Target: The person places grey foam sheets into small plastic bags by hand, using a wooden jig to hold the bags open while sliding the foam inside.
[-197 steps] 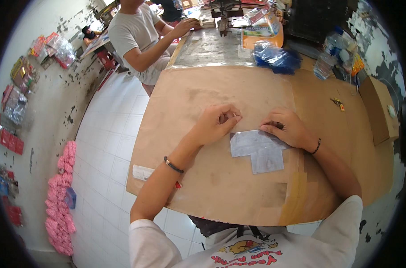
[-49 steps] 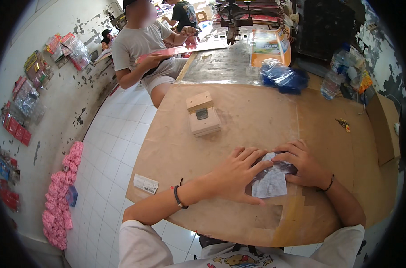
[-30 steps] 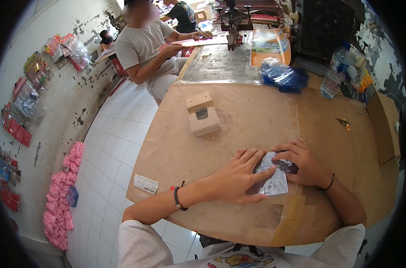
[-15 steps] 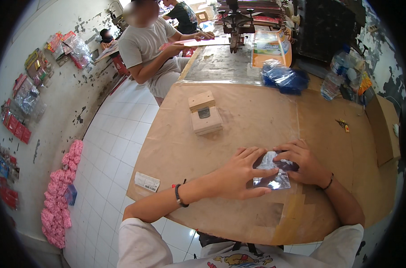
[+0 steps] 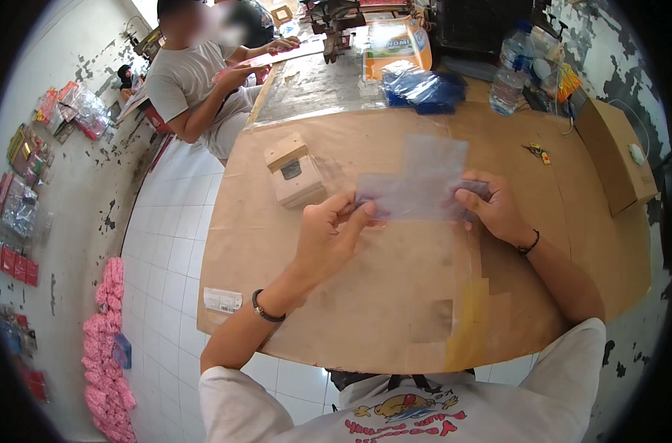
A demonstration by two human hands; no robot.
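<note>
A clear, faintly bluish plastic sheet (image 5: 417, 188) is stretched between my two hands above the brown-covered table (image 5: 380, 295). It has a wide lower strip and a narrower flap standing up from it. My left hand (image 5: 327, 235) pinches the strip's left end between thumb and fingers. At the right end, my right hand (image 5: 498, 210) grips the strip in the same way, thumb in front. A small wooden block (image 5: 297, 181) with a dark square inset rests on the table beyond my left hand.
Blue plastic sheets (image 5: 424, 92) lie at the back, near a metal clamp-like machine (image 5: 336, 26). A water bottle (image 5: 509, 77), small keys (image 5: 537, 152) and a cardboard box (image 5: 609, 159) are to the right. A white label (image 5: 223, 300) lies at the left edge. A co-worker (image 5: 192, 85) sits at far left.
Both hands have risen from the tabletop and moved apart. The plastic that lay under them is now held up and spread out. The view has shifted to the right.
</note>
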